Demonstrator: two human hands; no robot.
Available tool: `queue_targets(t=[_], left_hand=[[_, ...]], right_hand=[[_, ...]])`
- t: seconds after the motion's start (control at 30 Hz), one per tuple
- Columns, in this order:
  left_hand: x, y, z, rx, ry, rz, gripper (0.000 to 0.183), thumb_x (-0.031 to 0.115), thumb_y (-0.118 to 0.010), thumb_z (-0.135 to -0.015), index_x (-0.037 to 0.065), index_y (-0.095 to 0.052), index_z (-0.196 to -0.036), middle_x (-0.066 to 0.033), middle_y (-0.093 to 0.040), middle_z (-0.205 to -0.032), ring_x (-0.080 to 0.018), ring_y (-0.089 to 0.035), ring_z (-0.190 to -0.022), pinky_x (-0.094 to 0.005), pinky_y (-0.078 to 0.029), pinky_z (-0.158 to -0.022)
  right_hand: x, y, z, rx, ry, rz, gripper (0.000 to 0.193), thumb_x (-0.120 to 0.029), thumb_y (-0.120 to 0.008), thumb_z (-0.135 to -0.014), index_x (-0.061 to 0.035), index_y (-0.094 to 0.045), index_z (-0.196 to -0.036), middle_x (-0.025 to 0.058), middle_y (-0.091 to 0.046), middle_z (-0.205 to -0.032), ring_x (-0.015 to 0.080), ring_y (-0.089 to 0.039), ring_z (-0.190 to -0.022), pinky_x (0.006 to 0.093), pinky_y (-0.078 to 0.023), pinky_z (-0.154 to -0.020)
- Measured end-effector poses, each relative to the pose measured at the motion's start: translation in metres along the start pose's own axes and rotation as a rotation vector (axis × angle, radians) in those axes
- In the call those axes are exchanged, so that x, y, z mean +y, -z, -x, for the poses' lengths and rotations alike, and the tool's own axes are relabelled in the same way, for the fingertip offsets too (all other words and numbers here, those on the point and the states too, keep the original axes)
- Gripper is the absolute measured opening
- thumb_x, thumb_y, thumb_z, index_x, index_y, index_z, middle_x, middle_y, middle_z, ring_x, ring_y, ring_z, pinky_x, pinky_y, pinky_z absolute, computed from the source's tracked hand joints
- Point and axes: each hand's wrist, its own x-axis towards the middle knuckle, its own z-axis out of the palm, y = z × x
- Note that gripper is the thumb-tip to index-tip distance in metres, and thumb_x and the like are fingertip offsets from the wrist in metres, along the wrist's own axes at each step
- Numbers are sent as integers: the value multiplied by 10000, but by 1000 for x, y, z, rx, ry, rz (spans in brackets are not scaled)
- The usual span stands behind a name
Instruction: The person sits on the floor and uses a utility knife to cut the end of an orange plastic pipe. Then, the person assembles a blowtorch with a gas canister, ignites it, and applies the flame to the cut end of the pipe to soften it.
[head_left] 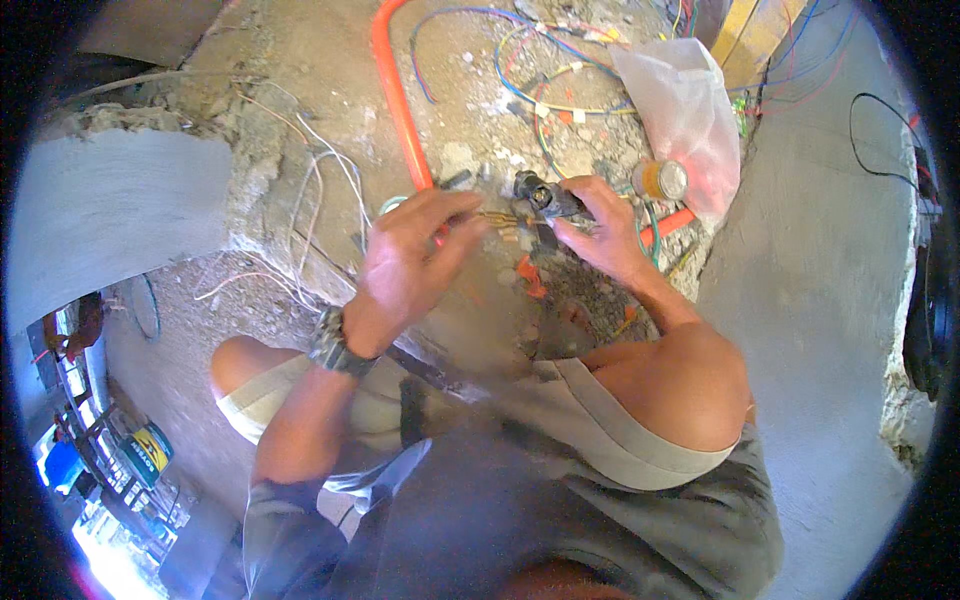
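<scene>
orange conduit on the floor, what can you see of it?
The orange conduit is a smooth, plastic-looking tube lying on rough, dusty concrete. It curves in from the top edge and runs down toward the left hand, which hides its lower end. A shorter orange piece shows past the right hand; whether they join cannot be seen.

I have one view only, from the left fisheye camera on the head, looking steeply down past the chest and knees to the hands close below. The floor [300, 60] fills the frame, its edges bending toward a dark round rim.
</scene>
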Motion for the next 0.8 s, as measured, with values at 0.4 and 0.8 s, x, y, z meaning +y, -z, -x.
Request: queue_targets(t=[0.4,0.8], left_hand=[[53,50,-17,319,-284,126,283,53,-839,-845,46,-736,-1108,-130,-742,-962,-245,-737,-846,-359,-594,-724],[40,85,-14,471,-465,-41,203,12,-709,-946,34,-592,-1110,-153,-667,-913,-323,-655,-766,-438,-529,-669]], right_hand=[[-177,100,-129,-52,595,497,479,-165,-838,-781,-14,-659,-1199,171,-667,-1151,351,-697,-1030,426,-595,-873],[-228,79,-155,-57,662,478,491,-142,-852,-790,-4,-645,-1213,180,-654,-1150,355,-691,-1031,429,-593,-882]])
